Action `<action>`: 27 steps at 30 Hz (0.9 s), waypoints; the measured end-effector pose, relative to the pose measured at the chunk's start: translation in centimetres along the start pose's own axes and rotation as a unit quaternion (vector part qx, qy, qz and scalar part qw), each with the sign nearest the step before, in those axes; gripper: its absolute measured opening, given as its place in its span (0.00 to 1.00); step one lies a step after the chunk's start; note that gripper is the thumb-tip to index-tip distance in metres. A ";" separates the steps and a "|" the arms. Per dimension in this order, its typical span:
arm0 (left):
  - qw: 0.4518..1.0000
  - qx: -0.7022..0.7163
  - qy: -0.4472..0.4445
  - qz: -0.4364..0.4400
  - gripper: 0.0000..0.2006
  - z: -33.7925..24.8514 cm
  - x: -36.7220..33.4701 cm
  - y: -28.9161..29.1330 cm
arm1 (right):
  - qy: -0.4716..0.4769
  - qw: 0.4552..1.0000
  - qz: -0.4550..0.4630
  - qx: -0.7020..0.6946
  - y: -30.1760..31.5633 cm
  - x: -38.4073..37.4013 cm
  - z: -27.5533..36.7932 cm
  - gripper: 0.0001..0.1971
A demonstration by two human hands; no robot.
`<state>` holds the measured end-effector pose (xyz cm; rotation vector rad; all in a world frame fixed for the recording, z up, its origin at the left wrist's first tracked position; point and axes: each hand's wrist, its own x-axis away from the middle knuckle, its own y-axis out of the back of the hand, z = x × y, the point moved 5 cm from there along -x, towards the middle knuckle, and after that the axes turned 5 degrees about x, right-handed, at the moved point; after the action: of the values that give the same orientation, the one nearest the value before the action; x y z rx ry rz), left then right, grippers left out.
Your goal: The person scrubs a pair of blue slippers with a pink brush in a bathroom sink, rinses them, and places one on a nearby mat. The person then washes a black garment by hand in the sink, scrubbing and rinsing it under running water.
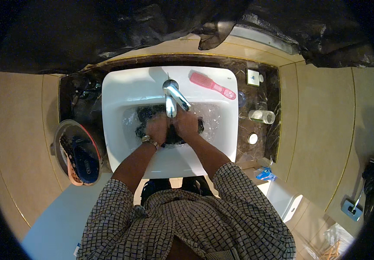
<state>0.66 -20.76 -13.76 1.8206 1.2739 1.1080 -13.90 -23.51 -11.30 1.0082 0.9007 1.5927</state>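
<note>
Both my hands are down in the water of the white sink [117, 82], under the chrome faucet [171, 93]. Dark, soft-looking pieces [176, 136] lie in the water beneath and around them; wetness and blur hide what kind they are. My left hand [156, 125], with a watch [150, 141] at its wrist, rests against this dark material left of the spout. Close by on the right, my right hand [187, 124] touches it too. Blur and water conceal the fingers of both hands. A pink brush [213, 85] lies on the sink's back right rim.
Left of the sink, a bucket [57, 138] holds a dark blue slipper [86, 160] and a peach one [72, 173]. A clear jar [262, 116], a round white lid [252, 138] and a small white box [253, 77] sit on the dark counter [271, 99] at right.
</note>
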 end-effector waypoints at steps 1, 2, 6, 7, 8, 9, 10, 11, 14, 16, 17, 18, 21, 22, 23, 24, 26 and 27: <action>1.000 0.014 0.000 0.010 0.08 0.3 -0.1 -0.1 | 0.010 1.000 -0.012 -0.009 0.4 -0.3 0.3 0.18; 0.999 0.027 -0.004 0.017 0.07 0.4 -0.7 -0.1 | 0.020 0.999 -0.035 -0.004 0.1 -0.6 0.0 0.19; 0.998 0.046 0.030 0.002 0.06 0.5 -2.0 0.4 | -0.059 0.998 -0.002 -0.024 -2.5 -1.7 -1.6 0.20; 0.998 0.058 0.037 -0.009 0.06 0.4 -1.9 0.5 | -0.067 0.998 0.008 -0.017 -3.0 -2.0 -1.9 0.20; 0.996 0.070 0.046 -0.019 0.06 0.5 -1.7 0.6 | -0.044 0.999 0.011 0.014 -2.5 -1.9 -1.4 0.21; 0.996 0.080 0.030 -0.037 0.07 0.6 -1.6 0.9 | -0.023 0.999 0.013 0.044 -2.1 -1.8 -0.9 0.21; 0.994 0.090 0.013 -0.054 0.08 0.7 -1.5 1.2 | -0.033 0.999 0.005 0.011 -1.5 -1.5 -0.8 0.20; 0.992 0.101 -0.005 -0.071 0.08 0.6 -1.4 1.6 | -0.020 1.000 -0.009 0.004 -0.9 -1.4 -0.6 0.20; 0.983 0.095 -0.036 -0.151 0.11 -0.2 0.1 2.8 | 0.008 0.998 -0.048 -0.029 1.0 -0.7 -0.1 0.18; 0.978 0.120 -0.069 -0.156 0.12 -0.6 1.2 3.7 | 0.013 0.995 -0.073 -0.069 2.2 0.5 -0.3 0.16; 0.975 0.130 -0.084 -0.157 0.12 -0.8 1.9 4.7 | 0.000 0.988 -0.079 -0.129 2.5 1.0 -0.6 0.16; 0.975 0.145 -0.079 -0.146 0.10 -1.2 2.5 5.4 | -0.012 0.978 -0.084 -0.189 3.0 1.6 -1.2 0.16; 0.927 0.197 -0.196 -0.254 0.07 -3.5 5.1 8.6 | -0.003 0.947 -0.155 -0.280 5.6 3.8 -1.3 0.14; 0.934 0.217 -0.194 -0.209 0.06 -3.6 5.9 9.2 | -0.020 0.940 -0.160 -0.301 6.0 4.6 -1.0 0.16; 0.931 0.207 -0.211 -0.216 0.06 -3.7 6.9 9.4 | -0.038 0.932 -0.163 -0.321 6.5 5.5 -0.9 0.19; 0.928 0.197 -0.227 -0.222 0.06 -3.8 7.8 9.6 | -0.069 0.929 -0.104 -0.347 7.6 6.2 -0.2 0.26; 0.926 0.185 -0.257 -0.204 0.07 -3.4 9.3 9.5 | -0.028 0.961 -0.170 -0.217 7.3 6.6 0.5 0.28; 0.930 0.181 -0.263 -0.180 0.08 -3.2 9.8 9.1 | -0.010 0.968 -0.201 -0.151 7.2 7.0 1.1 0.29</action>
<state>3.08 -14.30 -1.88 1.8582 1.4511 0.1643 -16.45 -18.19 -3.17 0.5824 0.7630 1.3206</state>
